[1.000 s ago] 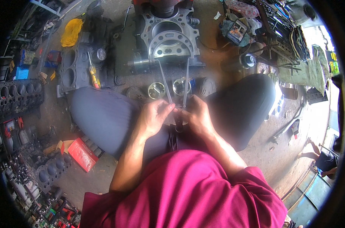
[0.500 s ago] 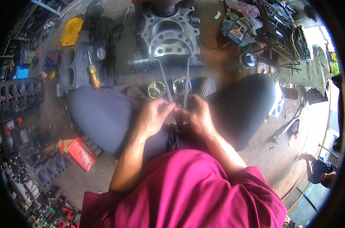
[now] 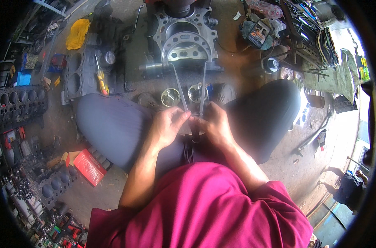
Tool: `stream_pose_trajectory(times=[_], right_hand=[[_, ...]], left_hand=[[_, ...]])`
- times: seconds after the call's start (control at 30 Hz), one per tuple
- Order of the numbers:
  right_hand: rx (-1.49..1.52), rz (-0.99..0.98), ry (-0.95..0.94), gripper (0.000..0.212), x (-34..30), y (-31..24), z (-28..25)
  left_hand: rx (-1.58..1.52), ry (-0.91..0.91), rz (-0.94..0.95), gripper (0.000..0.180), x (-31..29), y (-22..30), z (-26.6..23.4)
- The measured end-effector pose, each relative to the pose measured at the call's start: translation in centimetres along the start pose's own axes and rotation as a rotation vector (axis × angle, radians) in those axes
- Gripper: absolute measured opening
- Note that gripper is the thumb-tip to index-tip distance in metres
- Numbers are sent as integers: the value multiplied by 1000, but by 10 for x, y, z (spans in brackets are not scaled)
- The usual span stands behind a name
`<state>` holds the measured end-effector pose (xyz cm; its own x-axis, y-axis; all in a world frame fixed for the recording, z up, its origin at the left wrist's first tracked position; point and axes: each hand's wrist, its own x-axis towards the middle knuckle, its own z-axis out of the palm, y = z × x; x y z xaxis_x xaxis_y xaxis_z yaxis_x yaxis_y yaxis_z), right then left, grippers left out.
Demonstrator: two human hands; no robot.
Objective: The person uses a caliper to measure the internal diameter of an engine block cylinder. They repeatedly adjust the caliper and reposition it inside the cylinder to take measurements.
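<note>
My left hand (image 3: 168, 126) and my right hand (image 3: 215, 126) meet at the middle between my knees, fingers closed on a metal inside caliper (image 3: 180, 89). Its two long legs spread away from me, and fingers partly cover its near end. The leg tips reach the opening of a large outside micrometer (image 3: 188, 36), whose arched frame has a row of round holes. The micrometer's barrel (image 3: 153, 67) points left. This micrometer rests at the near end of an engine block (image 3: 162, 25). Two round metal pistons (image 3: 170, 97) sit under the caliper's legs.
On the left lie another engine block (image 3: 75, 80), a yellow-handled screwdriver (image 3: 101, 80), a yellow cloth (image 3: 77, 34) and a red box (image 3: 90, 166). Tools and rods (image 3: 308, 45) crowd the far right, near a cylindrical metal part (image 3: 271, 65). Another person (image 3: 348, 188) is at the right edge.
My hands, the caliper and the micrometer look nearly unmoved. At the right edge, the other person has shifted position, with the arms reaching lower.
</note>
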<state>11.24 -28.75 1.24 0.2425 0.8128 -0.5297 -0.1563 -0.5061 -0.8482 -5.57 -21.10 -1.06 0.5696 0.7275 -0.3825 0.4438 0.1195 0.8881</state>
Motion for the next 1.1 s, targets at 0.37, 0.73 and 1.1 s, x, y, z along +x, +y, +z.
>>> stream_pose_trajectory(times=[0.37,0.73,1.1], right_hand=[[33,12,-6,33,1,2,0],[-47,-12,2,31,-3,-3,-1],[-48,11,1,32,0,-1,-2]], left_hand=[[7,-9,-12,32,0,2,-1],[6,8,21,30,-1,2,1],[-2,7,-3,34,2,-2,2]])
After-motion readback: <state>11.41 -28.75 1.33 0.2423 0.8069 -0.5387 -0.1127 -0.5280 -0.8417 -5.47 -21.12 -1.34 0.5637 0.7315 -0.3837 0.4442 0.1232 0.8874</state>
